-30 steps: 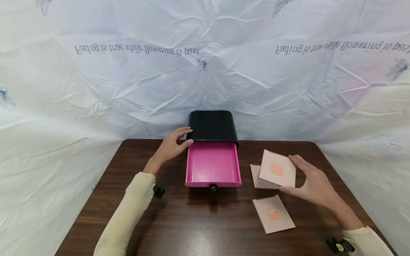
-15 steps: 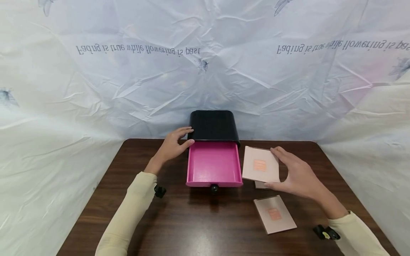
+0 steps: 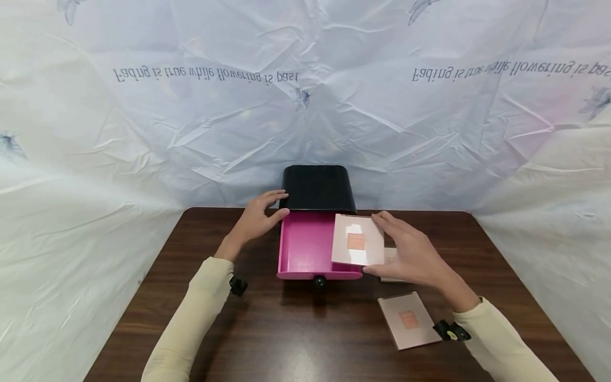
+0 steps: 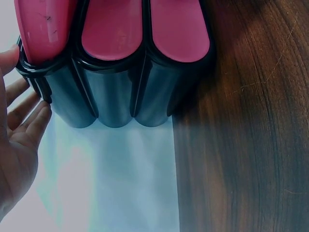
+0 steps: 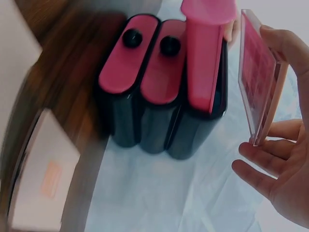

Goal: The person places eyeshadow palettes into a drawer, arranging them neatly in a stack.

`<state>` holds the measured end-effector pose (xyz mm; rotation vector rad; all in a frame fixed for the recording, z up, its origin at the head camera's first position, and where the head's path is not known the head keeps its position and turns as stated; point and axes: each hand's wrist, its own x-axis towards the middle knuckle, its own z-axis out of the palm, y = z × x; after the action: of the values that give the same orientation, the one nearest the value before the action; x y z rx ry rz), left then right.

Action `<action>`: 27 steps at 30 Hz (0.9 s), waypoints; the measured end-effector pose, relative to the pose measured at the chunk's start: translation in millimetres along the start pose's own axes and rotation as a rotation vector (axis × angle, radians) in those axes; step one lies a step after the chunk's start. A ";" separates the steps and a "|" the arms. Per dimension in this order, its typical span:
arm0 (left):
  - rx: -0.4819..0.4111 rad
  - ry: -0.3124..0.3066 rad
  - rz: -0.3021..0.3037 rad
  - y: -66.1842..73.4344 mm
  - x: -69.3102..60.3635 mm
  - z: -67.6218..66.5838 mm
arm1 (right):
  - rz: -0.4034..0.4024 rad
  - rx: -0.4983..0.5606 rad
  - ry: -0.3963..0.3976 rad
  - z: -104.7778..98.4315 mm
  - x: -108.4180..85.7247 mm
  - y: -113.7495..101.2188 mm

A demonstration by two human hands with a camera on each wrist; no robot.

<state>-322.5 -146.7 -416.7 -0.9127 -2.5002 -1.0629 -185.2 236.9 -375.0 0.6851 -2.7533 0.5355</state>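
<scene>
A black drawer unit [image 3: 317,188] stands at the table's back, its pink top drawer [image 3: 305,244] pulled out and bare inside. My left hand [image 3: 256,216] rests on the unit's upper left edge, fingers fairly straight, thumb near the front rim. Between thumb and fingers, my right hand [image 3: 412,249] holds a square pale pink makeup palette [image 3: 356,241] with an orange label, over the drawer's right part. In the right wrist view the palette's clear-looking face [image 5: 256,72] is turned toward the drawer unit. A second palette [image 3: 390,255] lies partly hidden behind my right hand.
Another palette [image 3: 406,321] lies nearer on the dark wooden table [image 3: 229,339], to the right. Two lower pink drawers, with black knobs [image 5: 170,46], are pushed in. A white printed sheet [image 3: 305,127] hangs close behind the unit.
My right hand has carried the palette leftward from above the other palette on the table to over the open drawer. The left hand has stayed on the drawer unit.
</scene>
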 end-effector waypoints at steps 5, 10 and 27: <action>0.005 0.007 -0.006 1.6 -0.3 -1.0 | -0.024 0.012 -0.022 6.4 18.9 -18.2; 0.009 0.008 0.001 2.3 0.4 -0.3 | -0.036 0.027 -0.036 15.6 34.8 -31.0; 0.024 0.001 -0.010 2.8 -1.2 0.0 | -0.074 0.089 -0.129 46.1 62.0 -51.3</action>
<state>-319.7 -145.8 -415.7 -0.8939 -2.5131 -1.0340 -220.1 151.3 -381.4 0.8672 -2.8232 0.6216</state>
